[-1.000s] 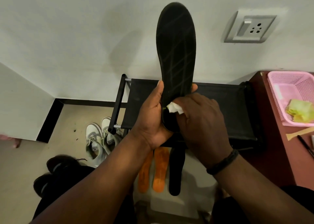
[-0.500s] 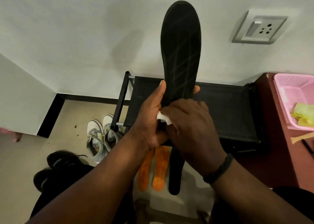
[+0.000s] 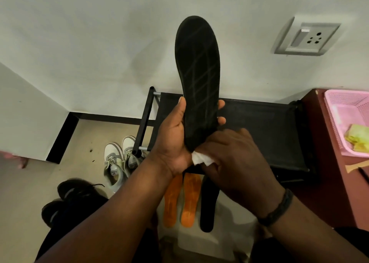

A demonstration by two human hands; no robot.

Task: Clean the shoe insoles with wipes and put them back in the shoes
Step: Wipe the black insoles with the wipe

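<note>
The black insole stood nearly upright in front of the wall, its long axis running from the heel, low in the left hand, up to the rounded toe well above the grip, leaning only slightly. It looked light, thin and flexible, probably foam with a faintly ribbed face, so it would likely bend if held by one end alone; the sensible hold seemed to be across the narrow waist and heel, edge to edge, which is where the left hand gripped it, thumb along one edge and fingertips curled round the other. The right hand was closed round a small white wipe, pinching it against the heel just below the left hand's grip. Beneath the hands, on the floor, lay two orange insoles and another black insole side by side; white sneakers and black shoes sat further out on the thumb side, beside the black shoe rack.
</note>
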